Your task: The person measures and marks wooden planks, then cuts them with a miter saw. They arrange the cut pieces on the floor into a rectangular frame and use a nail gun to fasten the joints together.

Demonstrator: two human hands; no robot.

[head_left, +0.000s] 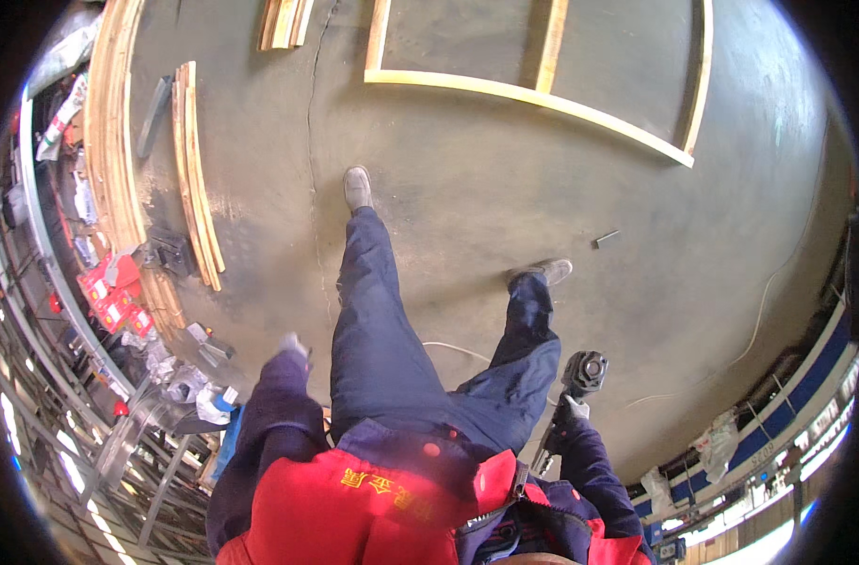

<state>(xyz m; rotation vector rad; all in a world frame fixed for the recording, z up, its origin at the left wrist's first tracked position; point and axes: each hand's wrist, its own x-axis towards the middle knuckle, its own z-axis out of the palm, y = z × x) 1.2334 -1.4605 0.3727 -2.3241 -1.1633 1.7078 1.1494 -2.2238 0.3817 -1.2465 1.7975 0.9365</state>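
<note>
At my right side, my right hand point(575, 409) in a pale glove is closed round a nail gun point(585, 370) with a dark, blocky head. The rest of the tool is partly hidden by my sleeve. My left hand point(295, 347), also gloved, hangs beside my left thigh; its fingers are smeared by motion, and I see nothing held in it. A thin pale hose point(458, 348) runs over the floor behind my legs. My feet are apart, one ahead of the other, in mid-stride.
Ahead on the concrete floor lies a wooden frame point(505, 89). Long timber strips point(194, 179) and a plank stack point(109, 122) lie left, near red boxes point(114, 292) and cluttered metal racks point(34, 217). A small metal strip point(606, 238) lies by my right foot.
</note>
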